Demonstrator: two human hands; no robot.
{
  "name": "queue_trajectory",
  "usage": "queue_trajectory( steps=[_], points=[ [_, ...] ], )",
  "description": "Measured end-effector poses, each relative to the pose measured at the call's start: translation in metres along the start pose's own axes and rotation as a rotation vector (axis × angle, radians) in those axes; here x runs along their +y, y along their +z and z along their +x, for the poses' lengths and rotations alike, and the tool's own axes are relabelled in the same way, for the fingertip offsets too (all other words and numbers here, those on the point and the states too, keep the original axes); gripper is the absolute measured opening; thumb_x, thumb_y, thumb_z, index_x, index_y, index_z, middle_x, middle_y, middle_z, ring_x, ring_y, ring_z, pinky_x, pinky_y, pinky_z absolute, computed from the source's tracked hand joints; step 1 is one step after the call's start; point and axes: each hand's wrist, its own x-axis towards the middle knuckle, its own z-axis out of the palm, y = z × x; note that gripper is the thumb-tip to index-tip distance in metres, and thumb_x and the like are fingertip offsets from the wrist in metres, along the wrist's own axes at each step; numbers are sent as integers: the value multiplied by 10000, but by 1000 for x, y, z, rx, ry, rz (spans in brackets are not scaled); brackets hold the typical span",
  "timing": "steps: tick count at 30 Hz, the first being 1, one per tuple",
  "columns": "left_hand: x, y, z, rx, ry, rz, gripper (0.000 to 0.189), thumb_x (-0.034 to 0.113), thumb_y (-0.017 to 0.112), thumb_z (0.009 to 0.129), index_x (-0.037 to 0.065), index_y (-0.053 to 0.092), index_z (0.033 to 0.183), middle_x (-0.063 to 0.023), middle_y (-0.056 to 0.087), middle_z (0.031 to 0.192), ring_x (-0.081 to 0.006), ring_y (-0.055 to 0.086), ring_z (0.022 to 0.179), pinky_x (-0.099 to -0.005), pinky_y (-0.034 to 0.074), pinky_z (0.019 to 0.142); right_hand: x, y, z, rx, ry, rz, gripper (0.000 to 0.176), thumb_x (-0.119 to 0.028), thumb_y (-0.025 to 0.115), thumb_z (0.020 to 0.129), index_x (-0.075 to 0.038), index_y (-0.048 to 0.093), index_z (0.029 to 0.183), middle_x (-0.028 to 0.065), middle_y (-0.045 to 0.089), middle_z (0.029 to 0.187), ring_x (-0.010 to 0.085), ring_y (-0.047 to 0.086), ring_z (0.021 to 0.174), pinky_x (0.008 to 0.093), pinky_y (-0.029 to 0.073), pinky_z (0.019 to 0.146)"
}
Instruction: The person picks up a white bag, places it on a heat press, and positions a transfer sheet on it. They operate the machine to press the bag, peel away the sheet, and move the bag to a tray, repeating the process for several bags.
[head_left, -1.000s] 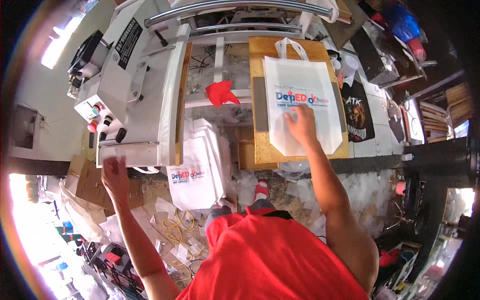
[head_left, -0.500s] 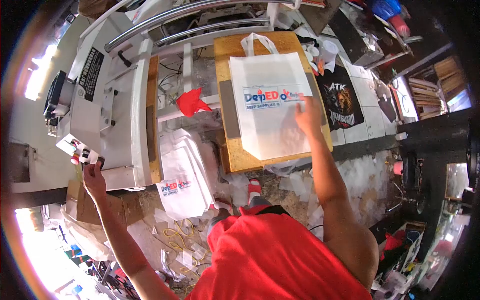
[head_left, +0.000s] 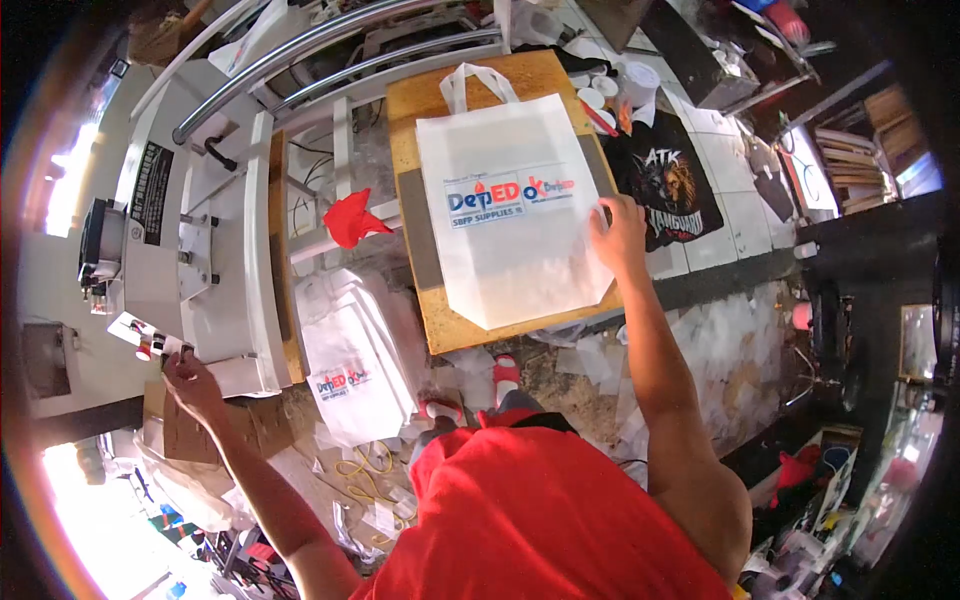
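Observation:
A white tote bag with two handles and a blue and red "DepED" print lies flat on a yellow-brown board. My right hand is at the bag's right edge, fingers slightly bent and apart, with no visible grip on the cloth. Far to the left, my left hand reaches to a small control panel on a white machine. Its fingertips close on a black knob, partly hidden by them.
A stack of printed white bags hangs low beside the board. A red cloth rests on the white frame. Right of the board lies a black printed shirt, with jars behind it. Scraps and a yellow cord litter the floor.
My right hand has moved from the bag's print to its right edge. My left hand stays at the control panel. The view has shifted, so the board appears farther left.

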Motion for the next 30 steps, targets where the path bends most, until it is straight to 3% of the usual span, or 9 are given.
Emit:
queue_trajectory(
  steps=[2, 5, 7, 9, 10, 16, 20, 24, 30],
  points=[
    [49, 13, -19, -21, 95, -132, 155, 135, 628, 916, 38, 635, 1036, -73, 605, 853, -179, 578, 738, -313, 489, 660, -2, 2, 11, -6, 9, 16, 245, -195, 681, 828, -85, 617, 1038, 137, 577, 1085, 373, 528, 1041, 489, 451, 860],
    [127, 31, -55, -276, 54, -328, 120, 96, 597, 922, 37, 629, 1021, -82, 625, 880, -185, 596, 760, -308, 491, 668, -4, 12, 35, -20, 33, 1, 235, -208, 671, 838, -71, 645, 1027, 150, 595, 1073, 374, 545, 1026, 482, 456, 869],
    [159, 43, -80, -364, 188, -331, 93, 78, 608, 900, 33, 639, 975, -102, 633, 849, -201, 619, 761, -316, 491, 661, -4, 17, 55, -71, 29, 18, 231, -209, 668, 840, -67, 658, 1022, 158, 607, 1058, 375, 558, 1006, 477, 459, 870],
    [203, 36, -101, -510, 106, -349, 55, 45, 622, 879, 24, 641, 926, -110, 630, 828, -212, 628, 719, -328, 492, 661, -2, 27, 73, -120, 26, 35, 229, -210, 665, 842, -62, 671, 1016, 167, 619, 1043, 375, 571, 985, 472, 463, 872],
    [203, 38, -110, -540, 192, -358, 87, 78, 632, 885, 51, 657, 964, -76, 644, 835, -178, 621, 709, -305, 486, 653, 0, 33, 79, -148, 18, 29, 230, -210, 662, 841, -63, 676, 1018, 167, 630, 1017, 376, 581, 964, 468, 466, 872],
    [195, 40, -162, -669, 164, -447, 83, -9, 645, 820, 23, 639, 897, -116, 626, 807, -221, 625, 736, -340, 503, 680, 13, 37, 97, -259, 37, 132, 186, -145, 650, 816, -50, 669, 974, 156, 642, 948, 369, 591, 936, 472, 465, 838],
    [247, 56, -177, -821, 257, -552, 119, 62, 687, 811, 18, 640, 911, -133, 644, 851, -269, 641, 779, -359, 521, 721, 2, 6, 51, -159, 94, 200, 119, -86, 644, 788, -42, 644, 899, 144, 624, 913, 356, 583, 912, 465, 453, 812],
    [363, 106, -177, -900, 387, -741, 216, 199, 721, 809, 36, 644, 927, -135, 648, 910, -312, 643, 870, -408, 521, 775, -18, -25, -15, -53, -54, 98, 148, -82, 644, 775, -82, 645, 923, 116, 610, 982, 337, 546, 991, 446, 431, 833],
    [508, 181, -187, -1032, 710, -590, 341, 342, 717, 821, 66, 647, 1008, -138, 634, 930, -334, 656, 897, -443, 539, 784, -15, -28, -57, -50, -15, 2, 272, -90, 675, 738, -163, 667, 1000, 34, 585, 1074, 297, 527, 1036, 471, 414, 838]
  ],
)
